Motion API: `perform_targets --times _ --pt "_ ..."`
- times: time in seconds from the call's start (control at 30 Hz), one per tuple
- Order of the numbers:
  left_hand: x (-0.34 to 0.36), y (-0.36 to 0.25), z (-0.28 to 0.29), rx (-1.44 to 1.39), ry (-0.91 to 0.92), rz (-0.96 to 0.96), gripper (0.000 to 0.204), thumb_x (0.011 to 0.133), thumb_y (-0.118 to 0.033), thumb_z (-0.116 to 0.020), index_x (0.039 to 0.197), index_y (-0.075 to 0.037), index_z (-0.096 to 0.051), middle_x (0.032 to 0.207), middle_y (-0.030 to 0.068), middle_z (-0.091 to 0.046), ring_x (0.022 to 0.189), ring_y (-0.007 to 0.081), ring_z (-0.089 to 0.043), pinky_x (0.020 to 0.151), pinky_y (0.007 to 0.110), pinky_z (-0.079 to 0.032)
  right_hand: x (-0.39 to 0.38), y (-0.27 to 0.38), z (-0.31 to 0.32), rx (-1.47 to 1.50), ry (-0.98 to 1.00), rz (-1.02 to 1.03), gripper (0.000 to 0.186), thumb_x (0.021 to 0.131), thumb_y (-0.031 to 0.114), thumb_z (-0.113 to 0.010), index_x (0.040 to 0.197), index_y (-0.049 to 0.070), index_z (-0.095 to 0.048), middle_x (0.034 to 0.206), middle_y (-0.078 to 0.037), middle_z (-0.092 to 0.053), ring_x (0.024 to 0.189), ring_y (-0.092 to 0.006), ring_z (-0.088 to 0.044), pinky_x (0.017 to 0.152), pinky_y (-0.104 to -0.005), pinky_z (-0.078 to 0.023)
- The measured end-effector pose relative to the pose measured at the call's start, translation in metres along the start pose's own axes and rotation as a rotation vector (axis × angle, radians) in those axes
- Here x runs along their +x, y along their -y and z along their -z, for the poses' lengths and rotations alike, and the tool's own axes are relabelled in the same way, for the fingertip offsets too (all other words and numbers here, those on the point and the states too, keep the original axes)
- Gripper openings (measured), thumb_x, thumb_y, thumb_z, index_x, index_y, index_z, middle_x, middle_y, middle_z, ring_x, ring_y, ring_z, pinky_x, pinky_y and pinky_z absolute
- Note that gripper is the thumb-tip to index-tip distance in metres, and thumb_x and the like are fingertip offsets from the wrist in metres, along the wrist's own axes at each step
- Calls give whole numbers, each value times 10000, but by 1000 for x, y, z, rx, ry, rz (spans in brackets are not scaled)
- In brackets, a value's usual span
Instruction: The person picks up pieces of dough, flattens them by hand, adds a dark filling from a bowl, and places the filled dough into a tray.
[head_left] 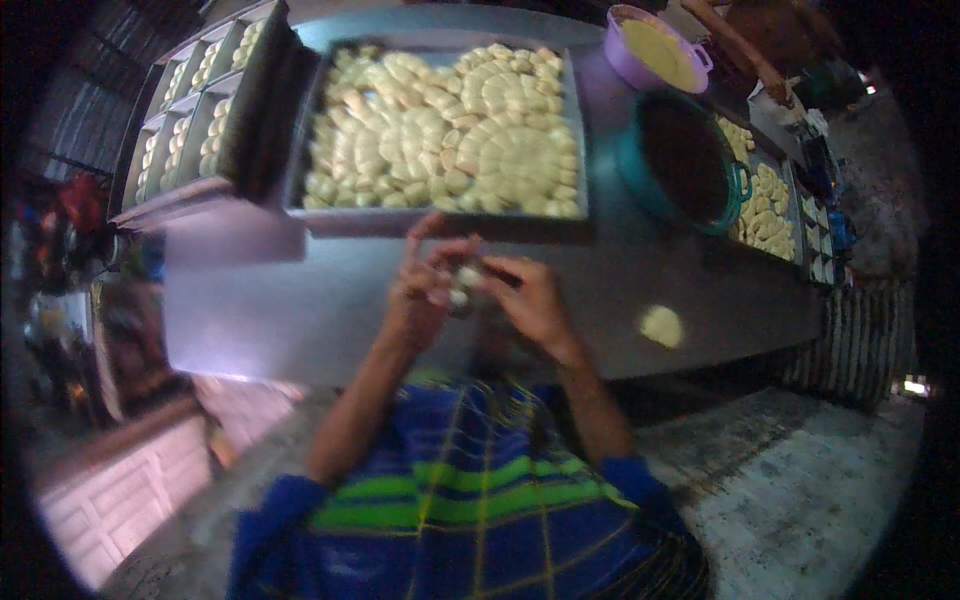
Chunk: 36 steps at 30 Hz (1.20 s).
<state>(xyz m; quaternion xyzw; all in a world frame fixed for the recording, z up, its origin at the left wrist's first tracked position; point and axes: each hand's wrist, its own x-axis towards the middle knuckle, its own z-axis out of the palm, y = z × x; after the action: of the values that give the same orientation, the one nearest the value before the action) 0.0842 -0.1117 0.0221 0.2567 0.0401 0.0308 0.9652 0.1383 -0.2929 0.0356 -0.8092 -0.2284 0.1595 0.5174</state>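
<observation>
My left hand point(422, 285) and my right hand point(515, 290) meet over the metal table point(230, 310), just below a large tray point(296, 190) packed with pale dough pieces point(400, 130). Small pale lumps, apparently dough point(462, 290), sit between my fingers, which are bent around them, with one left finger raised. The lumps are partly hidden and slightly blurred. A separate flat pale piece point(661, 325) lies on the table to the right of my right hand.
Stacked partitioned trays point(125, 205) of dough rolls stand at left. Right of the big tray are a purple tub point(620, 65) of pale mixture, a teal tub point(650, 190) with dark contents and more dough trays point(765, 205). Another person's arm point(745, 50) reaches in at upper right.
</observation>
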Motion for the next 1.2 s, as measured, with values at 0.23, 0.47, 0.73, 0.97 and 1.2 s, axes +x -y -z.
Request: perform_targets --times 0.23,0.47,0.73,0.97,1.2 --pt "-7 -38 32 240 -263 -61 677 852 -120 -662 1460 -104 -364 1230 98 -615 1214 246 -543 1131 460 -334 -16 -66 -40 -740 51 253 417 835 32 -609 1251 61 -614 1256 -130 -627 1134 -314 -600 1011 -443 -486" --pt "-37 -34 64 265 -329 6 590 882 -164 -660 1415 -74 -424 1187 75 -595 1137 219 -565 1088 393 -371 -41 -68 -29 -538 -184 180 393 855 26 -561 1246 38 -606 1297 -157 -591 1179 -337 -569 981 -439 -495" --pt "-40 -28 65 266 -378 75 522 879 -134 -658 1364 -67 -480 1181 98 -578 1112 213 -569 1019 360 -438 -111 -132 111 -718 -835 -359 246 919 45 -562 1151 30 -641 1081 -169 -644 1027 -376 -624 892 -417 -506" --pt "-15 -24 39 346 -323 137 473 877 -128 -665 1318 -70 -506 1113 68 -612 1076 199 -584 1005 359 -439 -178 -183 178 -356 -1068 -623 317 898 209 -697 1167 47 -649 1080 -158 -647 921 -295 -653 818 -391 -522" --pt "0 2 0 405 -152 293 403 881 -117 -659 1260 -68 -529 1054 60 -626 971 158 -587 885 306 -453 -166 -178 209 -563 -566 -657 313 806 215 -794 1046 87 -637 1010 -93 -669 887 -275 -669 755 -392 -521"
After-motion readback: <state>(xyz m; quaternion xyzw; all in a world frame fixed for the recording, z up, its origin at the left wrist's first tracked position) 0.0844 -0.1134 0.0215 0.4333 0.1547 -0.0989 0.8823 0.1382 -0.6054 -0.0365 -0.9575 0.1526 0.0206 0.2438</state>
